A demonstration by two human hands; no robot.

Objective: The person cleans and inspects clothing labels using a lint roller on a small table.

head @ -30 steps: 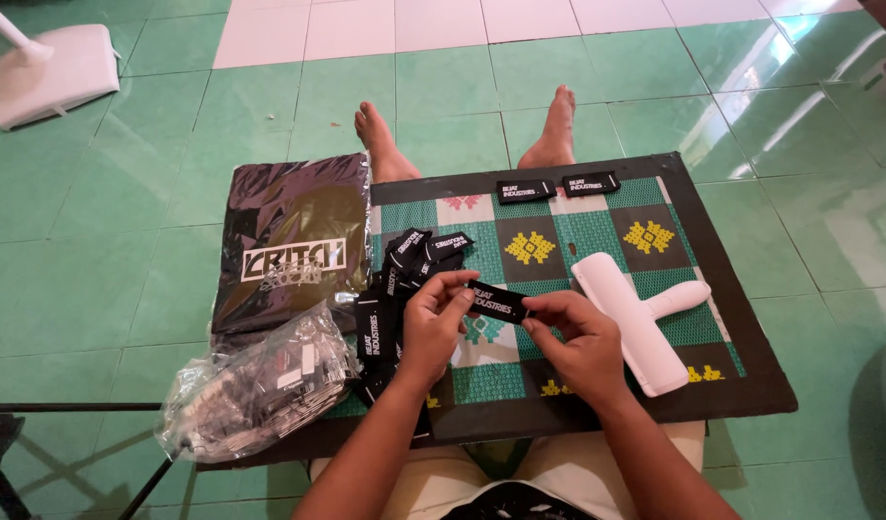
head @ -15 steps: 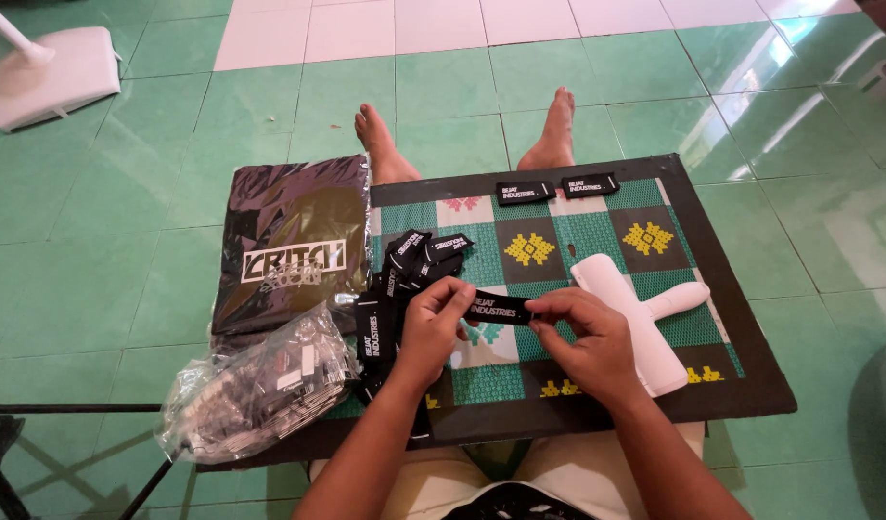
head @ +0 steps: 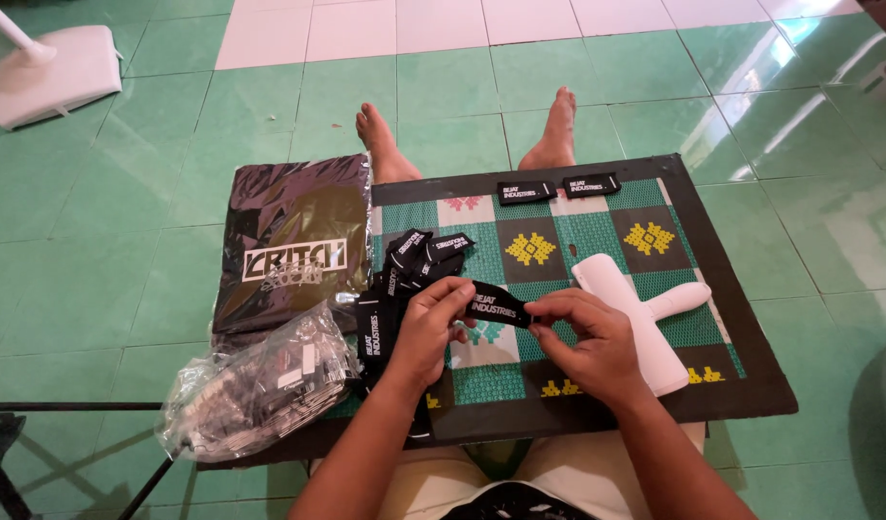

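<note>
A black woven label point(head: 499, 304) w/ white lettering was held between both hands just above the patterned board point(head: 741, 385), approx. at the board's centre. The left hand point(head: 425, 332) was closed on the label's left end, thumb & forefinger pinched, other fingers curled under; the right hand point(head: 587, 337) was pinched on the right end, so the strip was kept stretched flat & face-up, prob. so the print could be checked or a fold set. A loose heap of like labels point(head: 404, 279) was seen at approx. 10 o'clock from the hands, touching the left hand's side, within easy reach. Two more labels point(head: 556, 188) were laid flat side by side at 12 o'clock, near the board's far edge, apart from the heap, seemingly sorted out. A white T-shaped tool point(head: 635, 313) was left lying at 3 o'clock, just beside the right hand, untouched. A dark bagged garment point(head: 294, 241) was spread at 10–11 o'clock off the board's left edge, and a clear plastic bag point(head: 255, 385) of dark items was slumped at 8–9 o'clock. The board was propped across the legs, w/ bare feet point(head: 558, 130) visible at 12 o'clock on green floor tiles point(head: 125, 250). A white stand base point(head: 53, 72) was seen far off at 10 o'clock.
</note>
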